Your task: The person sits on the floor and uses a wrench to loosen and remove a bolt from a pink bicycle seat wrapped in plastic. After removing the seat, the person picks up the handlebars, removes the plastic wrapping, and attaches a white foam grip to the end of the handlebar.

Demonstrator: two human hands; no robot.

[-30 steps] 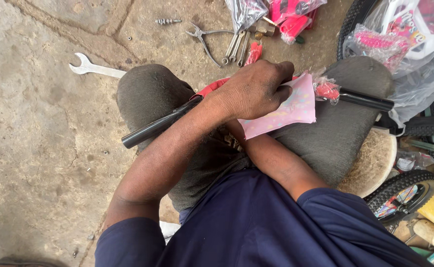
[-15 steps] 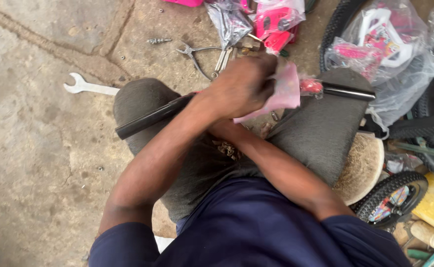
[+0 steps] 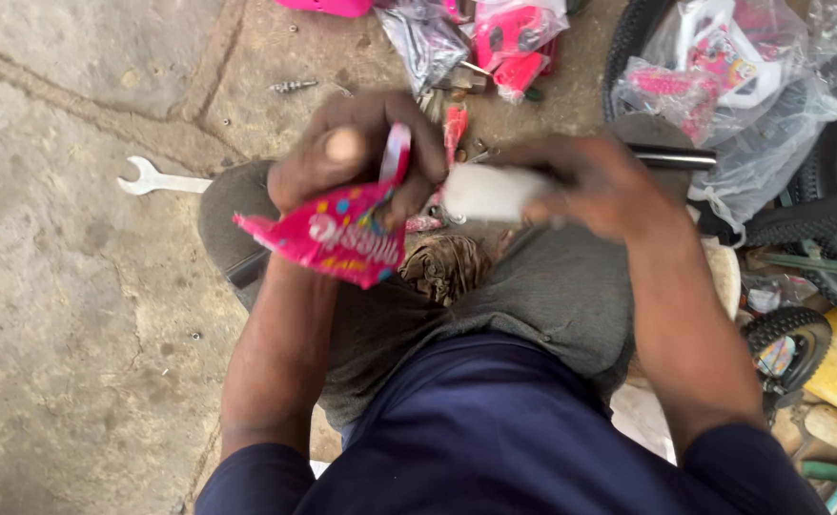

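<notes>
Head view, looking down over the person's lap to a concrete floor (image 3: 66,315).

Item 1: left hand (image 3: 357,157). Fingers curled and pinching the top of a pink wrapper (image 3: 333,236) with coloured dots; the wrapper hangs below the hand over the left knee, crumpled, its long edge slanting down toward the right.

Item 2: right hand (image 3: 595,186). Closed around a white cylindrical piece (image 3: 487,193), blurred; its long axis lies roughly level, the free end pointing left toward the wrapper. Piece and wrapper are just beside each other; whether they touch cannot be told. The right hand is the nearer to the piece, the left to the wrapper.

Item 3: black bar (image 3: 671,157). Runs across the lap behind both hands; one end shows beyond the right hand, another dark stretch below the wrapper.

Item 4: floor, far side. Open-ended spanner (image 3: 156,179) left of the knee, well apart from the hands; pink parts in clear bags (image 3: 504,38) beyond; tyres (image 3: 785,334) at the right edge.
</notes>
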